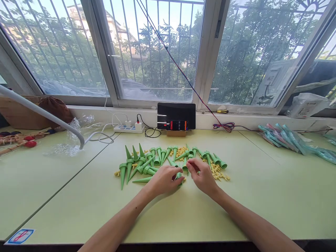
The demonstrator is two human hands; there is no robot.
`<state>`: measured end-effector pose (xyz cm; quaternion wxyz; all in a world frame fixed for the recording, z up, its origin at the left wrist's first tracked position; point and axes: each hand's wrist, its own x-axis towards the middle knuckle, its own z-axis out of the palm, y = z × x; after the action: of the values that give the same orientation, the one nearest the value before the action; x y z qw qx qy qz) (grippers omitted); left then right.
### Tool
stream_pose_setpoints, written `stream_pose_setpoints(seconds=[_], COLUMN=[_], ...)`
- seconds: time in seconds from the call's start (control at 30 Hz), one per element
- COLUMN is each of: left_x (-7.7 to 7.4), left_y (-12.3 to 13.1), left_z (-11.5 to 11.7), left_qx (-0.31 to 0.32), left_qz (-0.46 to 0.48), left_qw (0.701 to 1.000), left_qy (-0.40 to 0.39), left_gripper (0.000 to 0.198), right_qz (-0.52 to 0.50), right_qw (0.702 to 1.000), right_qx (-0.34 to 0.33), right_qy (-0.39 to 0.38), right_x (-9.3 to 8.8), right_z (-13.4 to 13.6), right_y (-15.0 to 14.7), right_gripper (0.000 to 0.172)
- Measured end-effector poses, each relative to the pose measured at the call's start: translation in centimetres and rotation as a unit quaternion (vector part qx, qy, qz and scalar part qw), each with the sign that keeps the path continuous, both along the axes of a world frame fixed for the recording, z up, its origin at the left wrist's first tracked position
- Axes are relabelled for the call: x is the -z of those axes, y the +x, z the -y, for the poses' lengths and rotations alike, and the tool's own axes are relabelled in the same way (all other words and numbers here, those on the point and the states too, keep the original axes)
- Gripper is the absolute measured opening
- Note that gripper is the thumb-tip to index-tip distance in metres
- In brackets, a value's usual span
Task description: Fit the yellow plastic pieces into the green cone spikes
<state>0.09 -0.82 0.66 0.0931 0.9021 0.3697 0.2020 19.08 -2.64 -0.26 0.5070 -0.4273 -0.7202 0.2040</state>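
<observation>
Near the middle of the table my left hand point(165, 181) is closed around a green plastic spike point(180, 179), whose wide end shows between thumb and fingers. Close by on the right, my right hand point(203, 176) has thumb and fingertips pinched together; whatever they hold is too small or hidden to tell. Beyond both hands lies a loose spread of similar green spikes point(129, 168), some crossing one another. Small yellow T-shaped plastic pieces point(220, 174) are scattered among them and heaped behind. One more spike point(142, 180) points left beside my left hand, partly covered by it.
A dark tablet point(176, 112) leans at the windowsill, with a phone point(178, 125) showing a timer in front. A white power strip point(129, 129) with cables stands left of it. Bagged teal items point(285, 139) lie far right. A pale curved tube point(52, 119) crosses the left side.
</observation>
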Motion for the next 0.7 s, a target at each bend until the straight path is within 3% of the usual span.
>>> stream_pose_setpoints(seconds=[0.7], left_x=[0.10], left_y=[0.20], left_z=[0.70], left_qx=[0.014], left_qz=[-0.002], left_qw=[0.999], left_qy=[-0.050], left_gripper=[0.034], right_qz=[0.001], right_qw=[1.000], right_qx=[0.006], right_qy=[0.013], right_x=[0.15], right_z=[0.04], right_y=[-0.03], right_gripper=[0.018])
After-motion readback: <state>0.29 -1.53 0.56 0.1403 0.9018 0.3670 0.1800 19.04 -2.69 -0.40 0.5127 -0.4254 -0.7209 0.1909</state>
